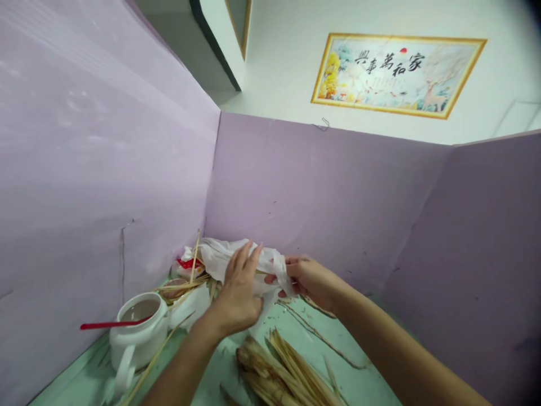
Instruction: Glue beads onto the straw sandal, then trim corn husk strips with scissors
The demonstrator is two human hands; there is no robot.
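Note:
A thin white plastic bag (224,251) lies at the back of the green tabletop, against the purple panel. My right hand (310,279) has its fingers closed on the bag's gathered right end. Flat against the bag's front is my left hand (240,287), fingers stretched out and pointing up; its thumb side is partly hidden. Pale straw-like strips show inside or behind the bag, though its contents are mostly covered. Below my hands lies a bundle of dried leaves or husks (270,372), with loose strips (296,361) beside it.
On the left stands a white teapot-like pot (139,338) with a red stick (114,325) across its mouth. Behind it are a small bowl (172,288), a red-and-white packet (189,264) and scattered straws. A twisted cord (325,338) lies at right. Purple panels (321,186) enclose the table.

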